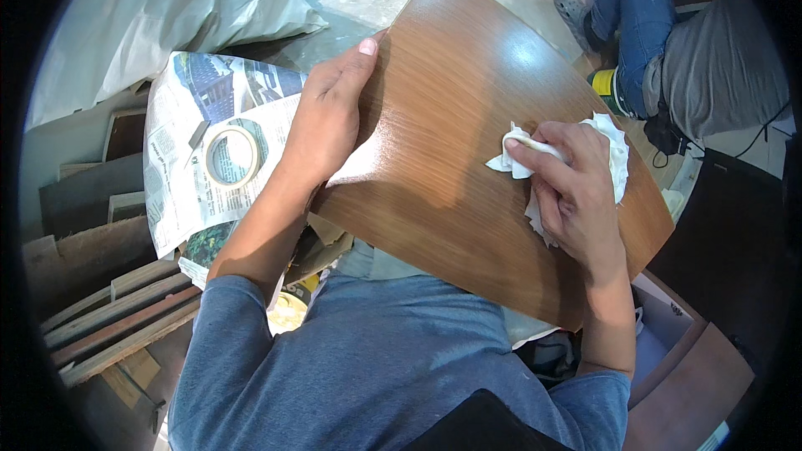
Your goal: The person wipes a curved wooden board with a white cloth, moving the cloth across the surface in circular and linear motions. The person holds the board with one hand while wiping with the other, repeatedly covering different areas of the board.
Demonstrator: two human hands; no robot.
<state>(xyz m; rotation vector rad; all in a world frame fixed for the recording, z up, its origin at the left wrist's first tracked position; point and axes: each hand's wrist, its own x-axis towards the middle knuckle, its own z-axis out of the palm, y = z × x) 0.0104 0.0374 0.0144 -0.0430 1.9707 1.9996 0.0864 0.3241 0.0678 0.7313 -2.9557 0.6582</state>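
Observation:
A brown wood-grain panel (432,113) lies tilted across in front of me, its surface shining where light strikes it. My left hand (335,103) grips the panel's left edge, thumb on top and the other fingers hidden beneath or behind it. Bunched in my right hand (573,181) is a crumpled white cloth or paper wipe (517,150), pressed against the right part of the panel. Beside my left forearm, a roll of masking tape (230,156) rests on spread newspaper (182,200). A small grey flat piece (199,134) lies next to the roll.
Wooden boards (125,319) are stacked at lower left, below a pale plastic sheet (207,0). Another person in jeans (642,25) sits at upper right, near a yellow-and-green can (604,84). An open drawer (664,319) stands at lower right. A yellow-labelled can (294,304) is near my waist.

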